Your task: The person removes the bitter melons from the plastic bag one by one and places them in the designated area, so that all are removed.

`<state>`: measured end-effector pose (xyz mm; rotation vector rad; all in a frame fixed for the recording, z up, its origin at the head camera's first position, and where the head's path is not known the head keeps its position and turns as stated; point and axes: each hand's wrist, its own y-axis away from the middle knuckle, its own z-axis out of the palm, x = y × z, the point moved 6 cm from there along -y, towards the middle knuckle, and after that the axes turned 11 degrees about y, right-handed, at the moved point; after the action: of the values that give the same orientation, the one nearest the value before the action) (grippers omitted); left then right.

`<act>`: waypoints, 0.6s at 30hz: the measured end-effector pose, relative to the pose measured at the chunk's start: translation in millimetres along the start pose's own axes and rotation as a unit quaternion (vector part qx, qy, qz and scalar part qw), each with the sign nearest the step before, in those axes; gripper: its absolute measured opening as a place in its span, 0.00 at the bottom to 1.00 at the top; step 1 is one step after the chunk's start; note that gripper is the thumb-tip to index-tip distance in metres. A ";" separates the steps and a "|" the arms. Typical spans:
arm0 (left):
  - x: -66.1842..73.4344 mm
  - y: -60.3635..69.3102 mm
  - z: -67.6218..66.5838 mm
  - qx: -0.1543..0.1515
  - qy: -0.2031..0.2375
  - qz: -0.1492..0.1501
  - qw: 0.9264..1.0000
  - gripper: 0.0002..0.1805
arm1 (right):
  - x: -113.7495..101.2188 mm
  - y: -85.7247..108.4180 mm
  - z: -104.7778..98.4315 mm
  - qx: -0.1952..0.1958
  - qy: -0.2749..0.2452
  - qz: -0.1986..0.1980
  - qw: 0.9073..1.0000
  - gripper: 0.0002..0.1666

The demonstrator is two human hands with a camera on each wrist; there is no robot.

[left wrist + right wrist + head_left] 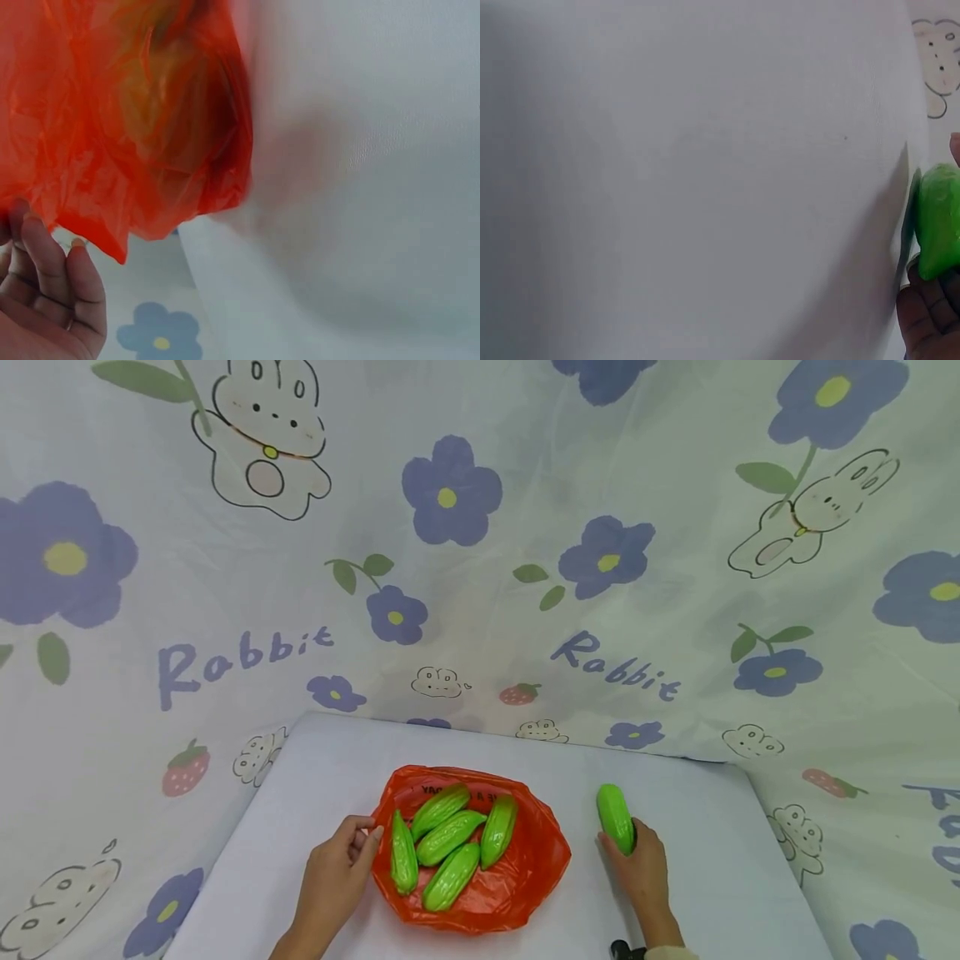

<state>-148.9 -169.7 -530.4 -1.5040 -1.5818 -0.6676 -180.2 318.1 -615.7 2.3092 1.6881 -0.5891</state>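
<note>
An opened red plastic bag [542,847] lies on the table with several glossy, ridged green bitter melons [448,837] inside. At its left rim, my left hand [335,868] pinches the plastic between thumb and fingers. The left wrist view shows the curled fingers of this hand [56,292] at the bag's edge [97,187]. To the right of the bag, my right hand [641,868] grips one more green bitter melon [615,814] around its near end. Only part of that melon [939,217] and some fingers show in the right wrist view.
The white table [720,860] extends around the bag, its back edge against a hanging cloth [480,610] printed with rabbits and flowers. A small black object [624,950] is by the right wrist at the bottom edge.
</note>
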 end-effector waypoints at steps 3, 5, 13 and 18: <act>0.4 0.0 0.2 0.001 0.000 0.002 1.000 0.06 | 1.9 4.3 -0.5 0.003 -0.009 0.006 1.000 0.43; 0.5 -0.1 0.0 0.001 0.000 0.002 1.000 0.06 | 1.7 6.8 -1.2 0.004 -0.015 0.010 1.000 0.45; 0.1 0.0 -1.3 0.002 -0.001 0.000 1.000 0.06 | 3.1 13.1 -6.7 0.021 -0.037 0.025 0.999 0.47; -0.5 -0.1 -1.7 0.000 -0.001 0.000 1.000 0.06 | 7.9 15.3 -7.2 0.049 -0.060 0.032 0.996 0.43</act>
<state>-148.7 -171.4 -529.9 -1.5061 -1.5828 -0.6655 -162.3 322.9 -613.6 2.3340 1.5568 -0.7979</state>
